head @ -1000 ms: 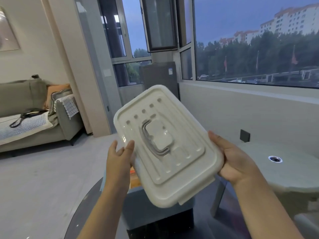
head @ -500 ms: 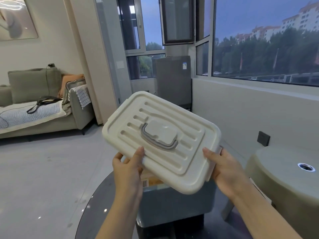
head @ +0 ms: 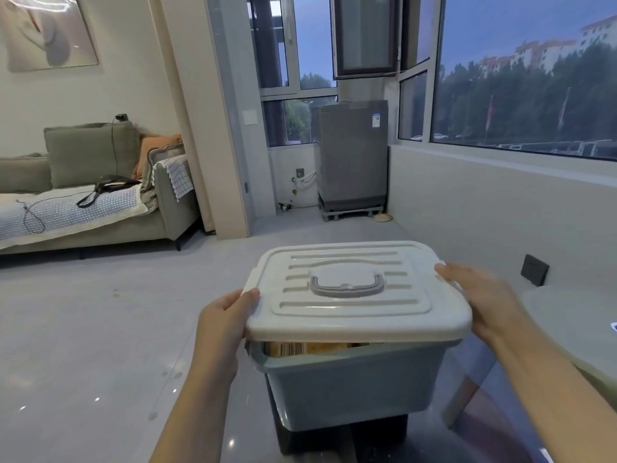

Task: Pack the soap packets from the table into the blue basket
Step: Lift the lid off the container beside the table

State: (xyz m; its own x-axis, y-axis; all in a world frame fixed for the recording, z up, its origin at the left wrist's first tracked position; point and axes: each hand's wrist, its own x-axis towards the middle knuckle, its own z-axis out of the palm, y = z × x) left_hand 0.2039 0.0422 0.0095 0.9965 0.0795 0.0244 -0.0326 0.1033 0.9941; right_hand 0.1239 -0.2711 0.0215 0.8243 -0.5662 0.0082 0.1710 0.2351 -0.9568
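Observation:
The blue basket (head: 350,385) stands on a dark glass table in front of me. A white lid (head: 354,292) with a grey handle lies nearly flat over its top, the near edge slightly raised. Through that gap I see yellow soap packets (head: 300,348), one with a barcode. My left hand (head: 223,324) grips the lid's left edge. My right hand (head: 480,300) holds its right edge.
The glass table (head: 484,422) carries the basket. A pale round stool or table (head: 574,325) sits to the right. A grey sofa (head: 83,195) is at the far left, a grey appliance (head: 352,158) by the windows, and open floor lies between.
The lid was held up and tilted toward me above the basket. It has come down and levelled out over the basket's top, with both hands still on its edges.

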